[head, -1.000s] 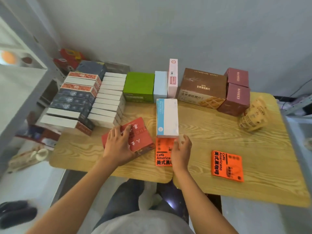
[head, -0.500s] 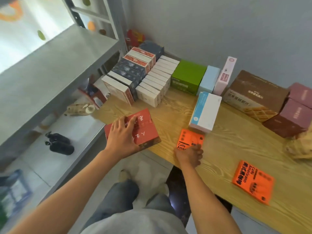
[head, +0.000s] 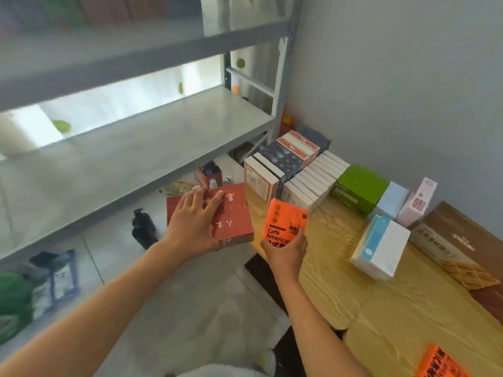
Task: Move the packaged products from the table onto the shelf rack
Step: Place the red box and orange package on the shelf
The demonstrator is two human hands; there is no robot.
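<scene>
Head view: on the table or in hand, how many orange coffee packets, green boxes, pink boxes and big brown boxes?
Orange coffee packets: 2
Green box: 1
Pink box: 1
Brown box: 1
Total: 5

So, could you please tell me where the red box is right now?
In the head view, the red box sits left of centre in the left hand, off the table's left edge, beside the orange coffee packet and below the grey shelf.
</scene>
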